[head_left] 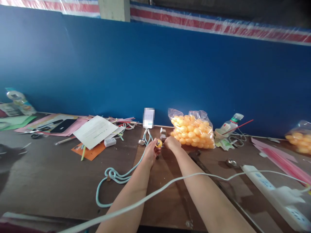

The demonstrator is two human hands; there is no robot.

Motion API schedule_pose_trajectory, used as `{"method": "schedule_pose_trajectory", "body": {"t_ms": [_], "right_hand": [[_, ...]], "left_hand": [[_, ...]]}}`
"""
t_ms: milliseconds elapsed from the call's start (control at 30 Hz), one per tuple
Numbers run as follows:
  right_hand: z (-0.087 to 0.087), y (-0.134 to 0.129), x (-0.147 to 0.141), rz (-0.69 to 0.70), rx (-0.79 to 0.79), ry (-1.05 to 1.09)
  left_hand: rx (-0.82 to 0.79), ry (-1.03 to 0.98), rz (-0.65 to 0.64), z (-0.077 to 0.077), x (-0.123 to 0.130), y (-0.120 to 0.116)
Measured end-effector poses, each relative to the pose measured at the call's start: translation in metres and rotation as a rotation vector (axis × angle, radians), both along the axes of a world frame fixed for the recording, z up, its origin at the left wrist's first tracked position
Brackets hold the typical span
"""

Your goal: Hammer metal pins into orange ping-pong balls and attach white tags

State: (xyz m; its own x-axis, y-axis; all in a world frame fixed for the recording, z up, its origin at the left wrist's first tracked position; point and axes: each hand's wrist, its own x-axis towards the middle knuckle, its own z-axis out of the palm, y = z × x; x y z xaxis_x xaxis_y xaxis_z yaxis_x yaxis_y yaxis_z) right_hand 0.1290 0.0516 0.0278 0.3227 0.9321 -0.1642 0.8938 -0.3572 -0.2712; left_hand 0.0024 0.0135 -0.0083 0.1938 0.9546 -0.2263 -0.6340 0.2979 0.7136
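My left hand (151,152) pinches a small round yellow piece (158,143) with a dark and silvery centre, at the middle of the table. Close beside it on the right, my right hand (172,143) has its fingers curled in; whatever they hold is mostly hidden. A small white box-like object (162,131) stands just behind my fingers. Directly to the right sits a clear bag of orange-yellow balls (194,131). A phone (148,118) leans upright behind my left hand. Its pale blue cord (119,176) runs forward in loops beside my left forearm.
A white cable (155,194) crosses over both forearms to a power strip (272,194) at right. Papers (94,131), scissors (39,132) and a dark phone (63,125) lie left. A bottle (232,123) leans at back right; a blue partition (155,64) closes the rear.
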Motion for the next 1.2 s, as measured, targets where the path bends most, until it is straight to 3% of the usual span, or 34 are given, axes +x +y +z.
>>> {"method": "schedule_pose_trajectory", "body": {"t_ms": [200,433,700,867,1100,1200], "right_hand": [[-0.005,-0.014,0.008,0.133,0.113,0.12],[-0.008,-0.034,0.017,0.007,0.366,0.16],[-0.009,-0.014,0.024,-0.011,0.336,0.092],[-0.013,-0.005,0.029,0.078,0.321,0.175],[-0.021,-0.034,0.022,0.135,0.579,0.149],[-0.025,-0.049,0.015,0.218,0.582,0.129]], "left_hand": [[0.002,-0.002,0.006,-0.003,0.0,0.001],[-0.003,0.003,0.039,0.0,-0.002,-0.002],[0.031,0.04,0.04,0.0,-0.003,-0.003],[0.028,0.041,0.048,0.001,-0.005,-0.004],[0.016,0.027,0.053,0.003,-0.003,-0.003],[0.022,0.041,0.044,0.002,-0.003,-0.003]]}}
